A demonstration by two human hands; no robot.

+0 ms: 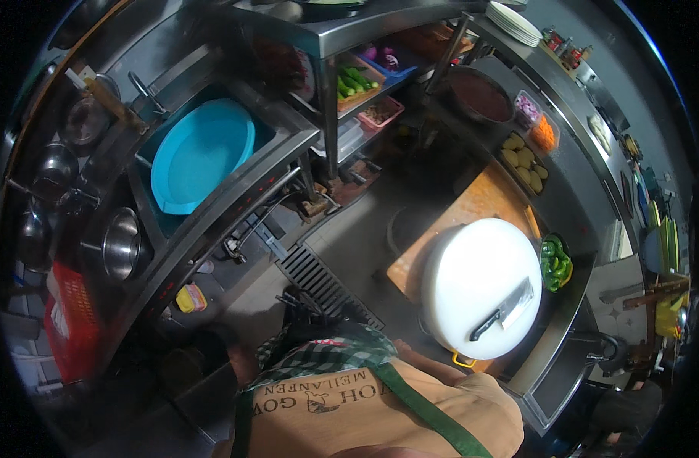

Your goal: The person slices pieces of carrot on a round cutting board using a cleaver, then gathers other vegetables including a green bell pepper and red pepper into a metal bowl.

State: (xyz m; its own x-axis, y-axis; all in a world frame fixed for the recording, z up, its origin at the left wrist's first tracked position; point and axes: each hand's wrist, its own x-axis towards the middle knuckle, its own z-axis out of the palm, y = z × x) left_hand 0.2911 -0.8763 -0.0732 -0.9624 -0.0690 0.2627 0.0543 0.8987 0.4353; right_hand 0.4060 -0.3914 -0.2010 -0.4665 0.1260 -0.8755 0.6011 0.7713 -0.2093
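My right hand (402, 347) hangs low beside my green checked apron (349, 352), near the cutting board. Only a part of it shows, and its fingers cannot be made out. On my other side, my left hand (242, 362) is dark and blurred next to the apron, mostly hidden. To the right stands a large round white cutting block (481, 275) with a yellow handle (463, 359) at its rim. A cleaver (504, 312) with a black handle lies flat on it. Beneath the block is a wooden cutting board (458, 214).
A blue basin (203, 154) holding water sits in the steel sink (292, 137). Potatoes (522, 162), shredded carrot (544, 136), chopped onion (527, 109) and green peppers (555, 263) line the right counter. A floor drain grate (326, 280) runs ahead. A red basket (75, 320) stands left.
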